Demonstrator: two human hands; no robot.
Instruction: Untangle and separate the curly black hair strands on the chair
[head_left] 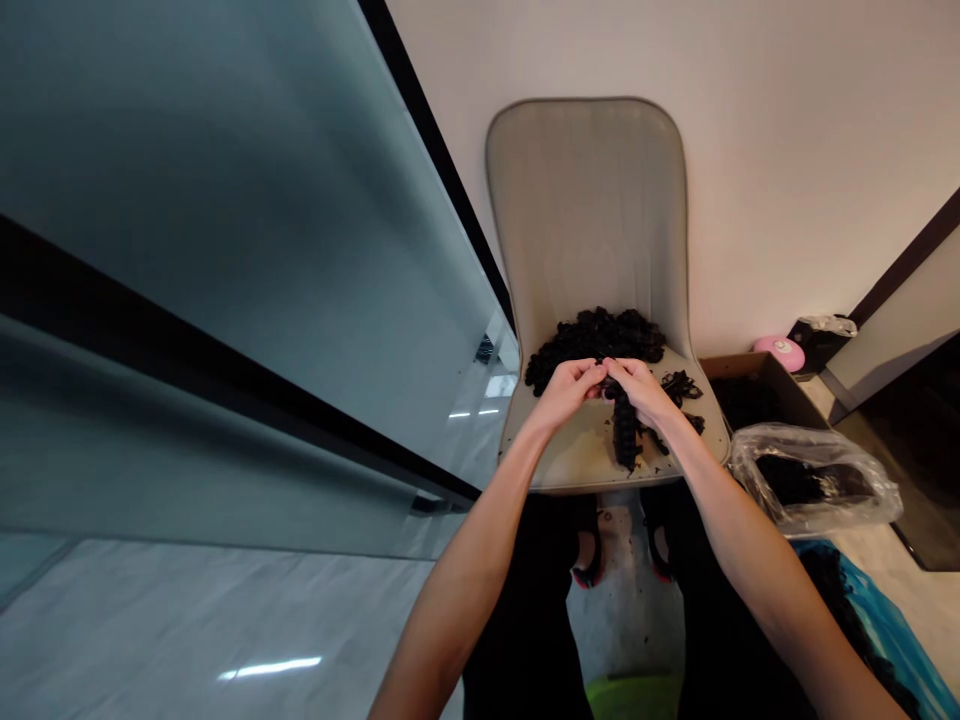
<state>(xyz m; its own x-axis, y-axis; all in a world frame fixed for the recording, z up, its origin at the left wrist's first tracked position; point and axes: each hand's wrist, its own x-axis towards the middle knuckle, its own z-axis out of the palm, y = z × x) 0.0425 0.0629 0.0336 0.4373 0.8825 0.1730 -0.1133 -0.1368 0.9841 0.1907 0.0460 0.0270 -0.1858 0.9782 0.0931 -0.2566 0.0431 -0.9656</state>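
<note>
My left hand (574, 385) and my right hand (634, 388) meet above the seat of a beige chair (566, 460), thumbs and fingertips pinched close together. Between them they grip a black ribbed strip (625, 430), which hangs down below my right hand toward the seat's front. What it is made of I cannot make out. Behind the hands lies a heap of small black pieces (600, 335), piled across the back of the seat. A few loose black pieces (681, 388) rest to the right of my right hand.
A cardboard box (799, 395) with dark contents stands right of the chair. In front of it are a clear plastic bag (862, 500) and a blue bag (892, 610), both holding black material. A glass panel (300, 300) borders the left side. Something green (634, 695) sits below, between my legs.
</note>
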